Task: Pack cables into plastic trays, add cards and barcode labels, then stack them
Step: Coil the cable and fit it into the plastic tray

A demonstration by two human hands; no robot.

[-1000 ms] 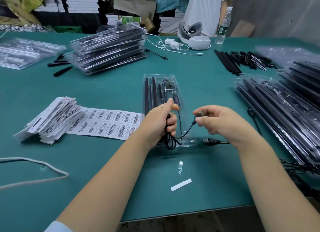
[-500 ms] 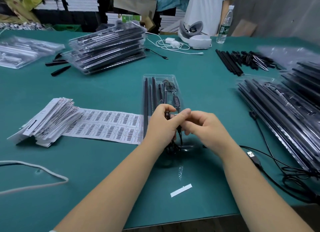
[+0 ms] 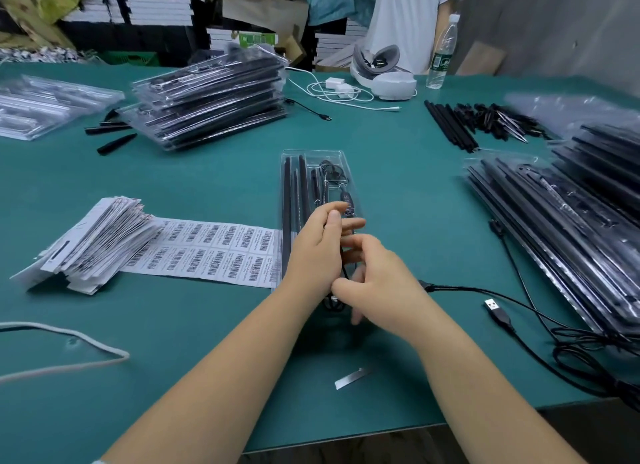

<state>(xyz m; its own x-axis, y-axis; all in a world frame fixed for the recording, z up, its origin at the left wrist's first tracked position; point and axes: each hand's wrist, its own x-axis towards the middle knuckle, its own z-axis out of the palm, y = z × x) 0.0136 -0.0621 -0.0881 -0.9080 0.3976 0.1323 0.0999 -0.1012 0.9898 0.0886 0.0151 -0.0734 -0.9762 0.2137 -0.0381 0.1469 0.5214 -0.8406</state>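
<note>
I am holding my left hand (image 3: 317, 252) over the near end of the clear plastic tray (image 3: 313, 190) lying on the green table (image 3: 214, 173), fingers curled round the coiled thin black cable (image 3: 334, 302), whose loops are showing just below my palm. My right hand (image 3: 379, 283) is touching it from the right, fingers loosely spread; whether they are pinching the cable, I cannot tell.
</note>
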